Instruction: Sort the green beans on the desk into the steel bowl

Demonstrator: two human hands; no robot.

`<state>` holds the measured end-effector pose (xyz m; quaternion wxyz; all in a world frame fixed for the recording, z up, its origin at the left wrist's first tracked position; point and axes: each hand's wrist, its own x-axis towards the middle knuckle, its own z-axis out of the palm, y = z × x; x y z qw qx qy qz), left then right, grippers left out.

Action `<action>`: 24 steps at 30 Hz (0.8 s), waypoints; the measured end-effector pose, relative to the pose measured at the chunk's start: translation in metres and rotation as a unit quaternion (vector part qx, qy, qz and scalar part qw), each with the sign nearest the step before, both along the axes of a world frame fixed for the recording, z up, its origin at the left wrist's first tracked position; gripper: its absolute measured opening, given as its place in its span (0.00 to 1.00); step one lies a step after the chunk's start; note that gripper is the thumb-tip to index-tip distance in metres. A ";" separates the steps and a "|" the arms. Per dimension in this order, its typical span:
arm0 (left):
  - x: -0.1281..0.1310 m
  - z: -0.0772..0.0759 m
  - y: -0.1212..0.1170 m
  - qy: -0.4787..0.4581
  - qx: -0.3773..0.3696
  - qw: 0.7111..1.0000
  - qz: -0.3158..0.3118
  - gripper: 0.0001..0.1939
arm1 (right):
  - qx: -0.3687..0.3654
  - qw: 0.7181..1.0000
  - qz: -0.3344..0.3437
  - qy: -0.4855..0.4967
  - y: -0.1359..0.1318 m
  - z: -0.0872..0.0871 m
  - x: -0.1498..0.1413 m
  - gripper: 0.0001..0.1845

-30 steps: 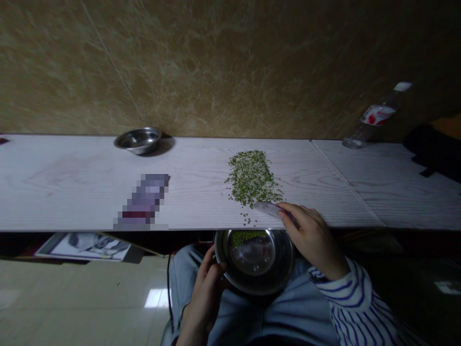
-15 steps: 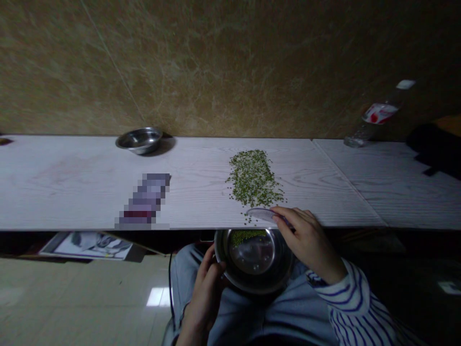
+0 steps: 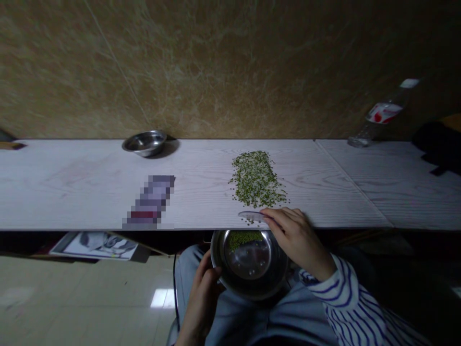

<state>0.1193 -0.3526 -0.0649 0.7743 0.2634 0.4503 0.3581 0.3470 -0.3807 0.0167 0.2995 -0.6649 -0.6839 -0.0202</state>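
Left hand (image 3: 206, 293) — thumb and fingers closed on the near-left rim of a large steel bowl (image 3: 270, 283); the bowl sits in the lap, slightly farther left relative to the tabletop than a second ago. Green beans (image 3: 245, 238) lie along its far side.

Right hand (image 3: 295, 240) — pinching a thin, flat purplish scraper (image 3: 252, 215), material too dim to tell. Its tip has shifted leftward and closer to the front edge since the earlier frame, now among the few stray beans there.

White tabletop (image 3: 201, 192), wood-grained; its front edge overhangs the bowl's far rim. Bare grain separates the scattered beans (image 3: 255, 180) from a pixelated flat item (image 3: 151, 202) to the left; more runs rightward to a seam.

Scattered beans: loose patch beyond the scraper, little altered.

Small steel bowl (image 3: 146, 151), back left. Plastic bottle (image 3: 383, 113), back right, upright. Marbled wall (image 3: 230, 72), closing the rear edge.
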 end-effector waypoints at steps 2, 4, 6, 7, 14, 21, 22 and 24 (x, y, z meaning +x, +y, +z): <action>-0.001 0.001 0.000 -0.001 0.005 1.000 0.003 0.29 | -0.004 1.000 0.011 0.003 -0.003 0.002 -0.003 0.10; 0.000 0.003 0.001 -0.001 0.008 1.000 0.006 0.31 | -0.001 1.000 0.023 0.006 -0.006 0.004 -0.006 0.10; 0.000 0.003 0.001 -0.005 0.006 1.000 0.008 0.32 | 0.004 0.999 0.037 0.006 -0.010 0.005 -0.008 0.10; 0.000 0.003 0.001 -0.008 0.004 1.000 0.007 0.33 | 0.007 0.999 0.044 0.006 -0.012 0.005 -0.009 0.10; 0.001 0.000 0.001 0.015 0.006 1.000 -0.009 0.32 | 0.024 0.999 0.028 0.022 -0.021 0.002 -0.002 0.09; -0.004 -0.006 0.004 0.010 0.004 1.000 0.017 0.33 | 0.024 1.000 0.017 0.011 0.018 0.007 -0.011 0.09; -0.007 -0.006 0.004 0.009 -0.002 1.000 0.021 0.33 | 0.016 1.000 0.025 0.001 0.025 0.008 -0.016 0.09; -0.014 -0.006 0.004 0.014 0.001 0.999 0.035 0.34 | 0.001 0.999 0.045 -0.015 0.038 0.010 -0.027 0.10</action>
